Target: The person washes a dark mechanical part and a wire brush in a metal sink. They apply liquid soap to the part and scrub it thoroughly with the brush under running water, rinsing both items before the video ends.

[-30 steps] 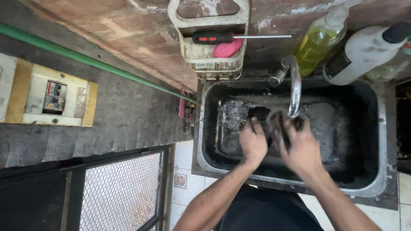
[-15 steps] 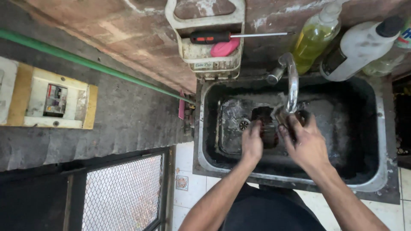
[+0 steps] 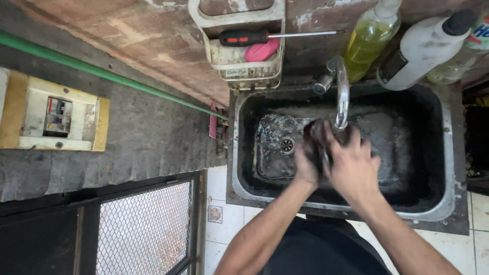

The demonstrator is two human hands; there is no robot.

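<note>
Dark, grimy object clasped between left hand and right hand under tap; blurred, shape unclear.

Left hand, right hand pressed together, fingers overlapping, blurred.

The single head-worn camera looked steeply down from close above onto the dark metal sink and both hands beneath the tap.

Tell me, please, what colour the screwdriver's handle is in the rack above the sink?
The screwdriver handle is black and red, seen in the head view.
</note>
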